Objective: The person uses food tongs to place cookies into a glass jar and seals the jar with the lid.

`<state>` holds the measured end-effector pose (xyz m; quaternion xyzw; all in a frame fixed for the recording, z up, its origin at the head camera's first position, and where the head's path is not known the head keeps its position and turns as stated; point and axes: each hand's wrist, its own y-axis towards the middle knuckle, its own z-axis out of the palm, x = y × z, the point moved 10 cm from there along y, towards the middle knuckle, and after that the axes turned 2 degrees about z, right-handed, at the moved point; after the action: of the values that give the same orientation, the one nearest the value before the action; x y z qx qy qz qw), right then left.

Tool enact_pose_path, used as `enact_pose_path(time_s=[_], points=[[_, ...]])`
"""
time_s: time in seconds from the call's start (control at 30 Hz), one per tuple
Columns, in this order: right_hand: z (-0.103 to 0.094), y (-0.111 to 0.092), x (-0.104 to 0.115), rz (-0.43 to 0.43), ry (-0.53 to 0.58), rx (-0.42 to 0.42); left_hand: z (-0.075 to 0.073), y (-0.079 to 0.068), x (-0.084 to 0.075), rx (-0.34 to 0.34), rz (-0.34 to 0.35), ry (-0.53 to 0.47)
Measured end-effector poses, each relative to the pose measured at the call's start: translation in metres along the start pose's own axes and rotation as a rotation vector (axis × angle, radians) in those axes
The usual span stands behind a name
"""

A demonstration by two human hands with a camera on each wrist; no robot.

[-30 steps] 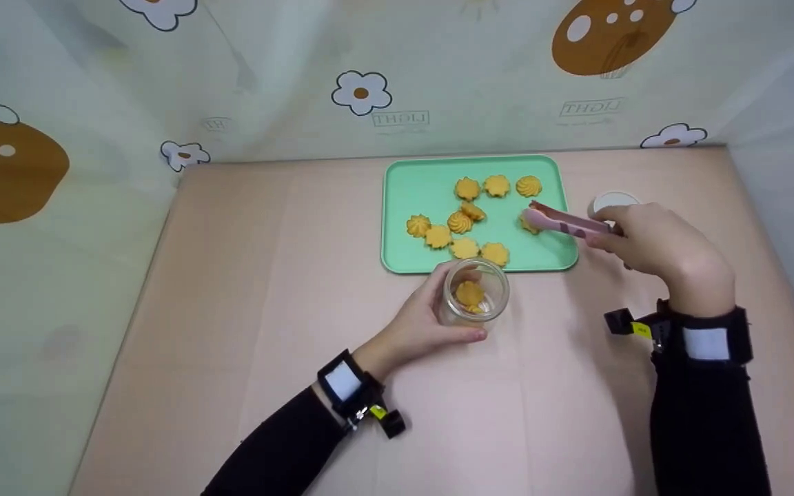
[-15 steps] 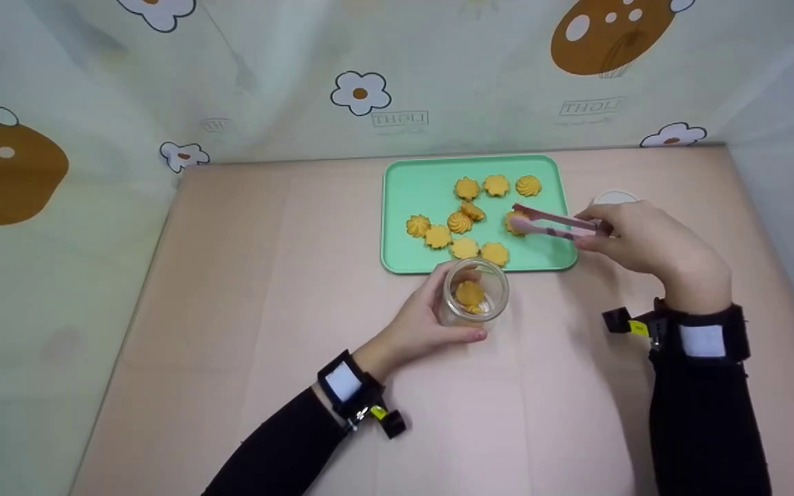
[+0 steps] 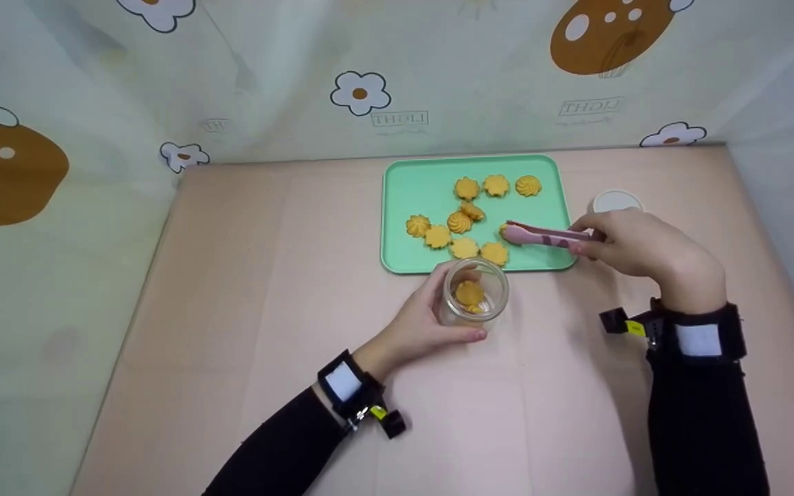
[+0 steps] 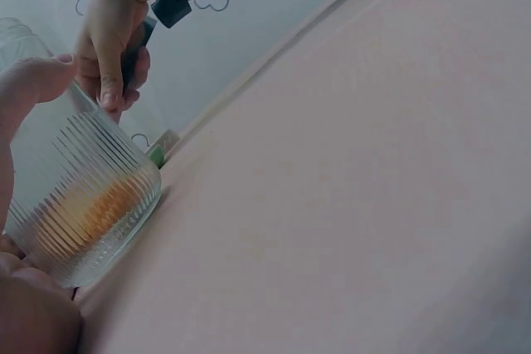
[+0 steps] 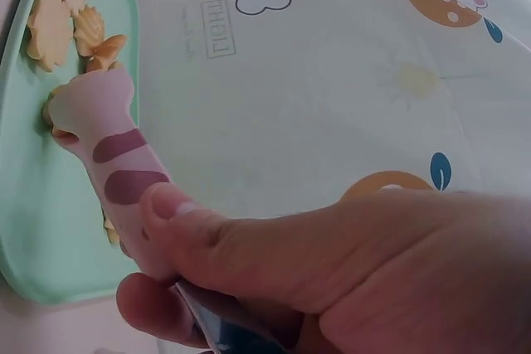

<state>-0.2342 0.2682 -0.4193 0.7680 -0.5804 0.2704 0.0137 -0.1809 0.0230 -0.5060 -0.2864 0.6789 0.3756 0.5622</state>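
Observation:
My left hand (image 3: 419,324) grips a clear glass jar (image 3: 500,303) at the front edge of the green tray; the left wrist view shows the jar's ribbed wall (image 4: 108,155). Inside the jar lie a few yellow cookies (image 3: 469,293). In my right hand (image 3: 645,241) is a pair of pink tongs (image 3: 542,236) with darker stripes, pinched between thumb and fingers. The tongs' tips are around a cookie (image 3: 503,231) low over the tray's right half, mostly hidden by them. Whether that cookie touches the tray I cannot tell.
Several flower-shaped cookies (image 3: 438,237) lie on the green tray (image 3: 404,189), with a row of three (image 3: 496,185) at its back. A round white lid (image 3: 616,200) sits on the table to the right of the tray. A printed cloth (image 3: 266,83) hangs behind the table.
My right hand has moved left and slightly toward me with the tongs. Their tips have drawn together, and the cookie between them has shifted left. The left hand and jar have stayed still.

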Motion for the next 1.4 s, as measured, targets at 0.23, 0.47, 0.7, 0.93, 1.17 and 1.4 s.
enact_pose_path(time_s=[0.23, 0.47, 0.7, 0.93, 1.17, 1.4], points=[[-0.007, 0.0, 0.004, -0.032, -0.012, -0.039, 0.0, 0.0, -0.001, -0.001, 0.004, 0.005], [-0.018, -0.007, 0.018, -0.081, -0.018, -0.1, 0.0, 0.0, -0.002, -0.007, 0.008, -0.004], [-0.03, -0.03, 0.047, -0.224, 0.0, -0.18, 0.0, 0.0, -0.001, -0.004, 0.008, 0.002], [-0.034, -0.049, 0.069, -0.312, 0.054, -0.176, -0.001, 0.0, 0.0, -0.009, -0.01, 0.03], [-0.035, -0.065, 0.081, -0.294, 0.061, -0.147, -0.001, -0.001, 0.001, -0.007, -0.021, 0.044], [-0.032, -0.075, 0.09, -0.261, 0.021, -0.124, -0.002, -0.003, 0.004, -0.02, -0.059, 0.038]])
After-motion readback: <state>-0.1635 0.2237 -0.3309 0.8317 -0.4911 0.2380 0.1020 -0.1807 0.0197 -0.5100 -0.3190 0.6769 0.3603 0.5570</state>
